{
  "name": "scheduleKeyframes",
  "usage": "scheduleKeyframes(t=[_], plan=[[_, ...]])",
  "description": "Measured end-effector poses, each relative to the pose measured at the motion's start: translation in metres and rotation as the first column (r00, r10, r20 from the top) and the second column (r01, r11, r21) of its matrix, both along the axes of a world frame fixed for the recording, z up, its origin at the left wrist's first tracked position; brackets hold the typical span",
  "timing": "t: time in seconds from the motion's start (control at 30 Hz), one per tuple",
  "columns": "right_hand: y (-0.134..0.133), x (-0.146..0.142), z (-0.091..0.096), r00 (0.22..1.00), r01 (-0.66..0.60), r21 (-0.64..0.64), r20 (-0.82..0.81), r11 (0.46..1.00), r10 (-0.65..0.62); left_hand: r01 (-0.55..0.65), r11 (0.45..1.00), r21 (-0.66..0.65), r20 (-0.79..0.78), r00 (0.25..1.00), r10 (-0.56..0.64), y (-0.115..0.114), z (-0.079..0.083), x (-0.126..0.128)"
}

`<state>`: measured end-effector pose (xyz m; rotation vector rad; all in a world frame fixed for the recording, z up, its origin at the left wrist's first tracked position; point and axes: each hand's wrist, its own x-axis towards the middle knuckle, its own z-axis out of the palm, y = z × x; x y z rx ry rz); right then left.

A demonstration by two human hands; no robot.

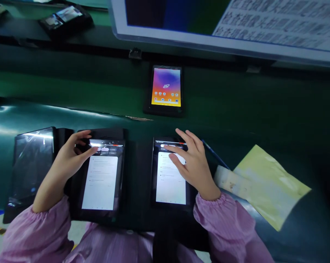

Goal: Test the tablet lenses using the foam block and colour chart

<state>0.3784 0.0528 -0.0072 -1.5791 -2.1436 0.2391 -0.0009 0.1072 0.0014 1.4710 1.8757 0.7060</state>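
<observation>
Two lit tablets lie side by side before me, each with a mostly white page and a row of small buttons near the top. Over the upper left of the left tablet [99, 186] is my left hand [69, 157], its thumb at the buttons and its other fingers curved near the top edge. My right hand [192, 164] is above the right tablet [170, 188], fingers spread, with the index fingertip at the top buttons. Neither hand holds anything. Part of the right tablet's upper right is hidden by that hand.
A tablet with a colourful home screen [167, 86] lies farther back. A dark-screened tablet [30, 164] is at the left. Beside my right forearm are a yellow sheet [271, 186] and a whitish strip [230, 180]. A large framed display [208, 40] overhangs the back; another device [66, 18] sits back left.
</observation>
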Motion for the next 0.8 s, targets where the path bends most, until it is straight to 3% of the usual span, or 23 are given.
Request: scheduleKeyframes(t=[0.33, 0.47, 0.6, 0.67, 0.8], plan=[[-0.002, -0.001, 0.0, 1.0, 0.006, -0.023, -0.014, 1.0, -0.006, 0.015, 1.0, 0.003, 0.115, 0.993, -0.016, -0.006, -0.009, -0.014], [-0.007, 0.003, 0.009, 1.0, -0.02, -0.001, -0.016, 1.0, 0.02, 0.012, 1.0, 0.001, 0.16, 0.987, -0.012, -0.008, -0.007, -0.014], [-0.031, 0.015, 0.027, 0.985, 0.121, -0.05, -0.118, 0.991, -0.126, -0.001, 1.0, 0.01, 0.152, 0.988, -0.001, -0.007, -0.003, -0.01], [-0.049, 0.022, 0.033, 0.949, 0.238, -0.183, -0.166, 0.954, -0.268, 0.001, 1.0, 0.023, 0.141, 0.99, -0.005, -0.005, -0.004, -0.009], [-0.086, 0.035, 0.034, 0.888, 0.345, -0.489, -0.108, 0.801, -0.448, 0.01, 0.999, 0.044, 0.107, 0.994, -0.015, -0.002, -0.006, -0.008]])
